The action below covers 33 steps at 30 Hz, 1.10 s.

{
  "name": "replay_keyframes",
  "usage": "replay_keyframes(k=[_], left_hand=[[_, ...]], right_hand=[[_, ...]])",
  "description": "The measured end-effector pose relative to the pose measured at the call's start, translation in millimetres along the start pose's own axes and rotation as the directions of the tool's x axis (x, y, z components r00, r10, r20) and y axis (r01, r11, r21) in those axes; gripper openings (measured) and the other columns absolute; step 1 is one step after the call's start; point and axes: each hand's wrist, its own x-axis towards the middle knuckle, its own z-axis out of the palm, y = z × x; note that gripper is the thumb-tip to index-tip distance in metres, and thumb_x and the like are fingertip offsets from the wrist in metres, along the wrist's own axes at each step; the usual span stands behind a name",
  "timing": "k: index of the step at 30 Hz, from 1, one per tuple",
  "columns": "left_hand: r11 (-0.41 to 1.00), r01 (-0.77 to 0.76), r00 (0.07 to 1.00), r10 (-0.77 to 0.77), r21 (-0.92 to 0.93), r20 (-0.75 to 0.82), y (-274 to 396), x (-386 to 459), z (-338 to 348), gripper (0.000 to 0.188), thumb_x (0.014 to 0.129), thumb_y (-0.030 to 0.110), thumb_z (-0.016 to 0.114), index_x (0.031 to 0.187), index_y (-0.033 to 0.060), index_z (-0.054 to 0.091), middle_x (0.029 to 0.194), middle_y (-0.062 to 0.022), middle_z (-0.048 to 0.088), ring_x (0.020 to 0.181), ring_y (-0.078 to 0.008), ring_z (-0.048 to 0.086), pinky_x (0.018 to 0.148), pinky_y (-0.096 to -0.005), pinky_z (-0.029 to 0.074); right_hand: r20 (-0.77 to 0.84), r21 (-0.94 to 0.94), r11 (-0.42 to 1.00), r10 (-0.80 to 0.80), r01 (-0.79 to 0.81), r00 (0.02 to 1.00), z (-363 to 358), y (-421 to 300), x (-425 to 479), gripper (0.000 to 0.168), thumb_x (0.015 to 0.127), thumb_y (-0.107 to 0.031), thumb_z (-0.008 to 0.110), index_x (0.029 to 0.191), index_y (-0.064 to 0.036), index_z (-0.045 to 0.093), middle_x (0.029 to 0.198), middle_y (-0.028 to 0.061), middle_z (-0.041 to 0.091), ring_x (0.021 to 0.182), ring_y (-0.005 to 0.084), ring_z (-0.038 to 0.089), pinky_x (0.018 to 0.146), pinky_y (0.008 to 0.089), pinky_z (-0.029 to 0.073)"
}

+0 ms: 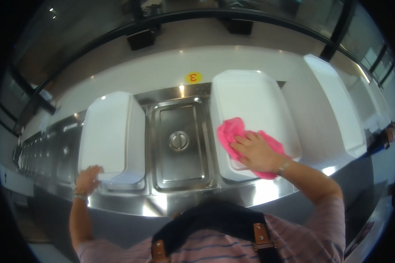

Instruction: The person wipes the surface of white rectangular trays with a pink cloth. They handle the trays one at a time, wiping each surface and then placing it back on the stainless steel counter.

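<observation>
My right hand presses a pink cloth onto the top of a white rectangular tray stack right of centre. At the left, my left hand rests on the near left corner of another white tray stack, its fingers at the rim; whether it grips is hard to tell. Between the two stacks lies a stainless steel pan lid with a round recessed handle, set into the steel counter.
A long row of steel pan lids runs off to the left. More stacked white trays stand at the right. A pale ledge with a yellow numbered sticker borders the far side. Part of another person's arm shows at far right.
</observation>
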Motion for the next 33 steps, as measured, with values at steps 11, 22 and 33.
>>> replay_keyframes(k=[11,22,33], left_hand=[[0.989,0.0,0.993,-0.017,-0.145,-0.114,143,66,-61,0.036,0.079,0.038,0.076,0.095,0.0054,0.073,0.107,-0.0134,0.071,0.106,-0.0317,0.065,0.094,-0.0447,0.047],[0.698,-0.458,0.82,0.094,-0.55,-0.564,321,105,-100,0.029,0.082,0.027,0.076,0.097,0.0022,0.072,0.1,-0.0154,0.072,0.091,-0.0319,0.069,0.08,-0.0377,0.054],[0.099,-0.455,0.876,-0.127,-0.885,-0.465,378,167,-139,0.018,0.092,0.013,0.066,0.084,-0.0035,0.068,0.072,-0.0116,0.066,0.062,-0.0138,0.06,0.06,-0.0267,0.048]], right_hand=[[0.099,-0.24,0.892,0.415,-0.383,0.904,19,179,151,0.033,0.093,-0.023,0.047,0.121,-0.012,0.062,0.118,0.012,0.067,0.105,0.0308,0.066,0.087,0.0448,0.052],[0.483,-0.25,0.809,0.581,-0.532,0.656,-23,157,1,0.032,0.082,-0.021,0.05,0.096,-0.003,0.073,0.105,0.0189,0.071,0.094,0.0325,0.07,0.079,0.0437,0.054],[0.593,0.467,0.792,0.05,-0.394,0.804,-39,-34,37,0.041,0.084,-0.031,0.057,0.109,0.0,0.065,0.098,0.021,0.068,0.088,0.0337,0.066,0.081,0.042,0.049]])
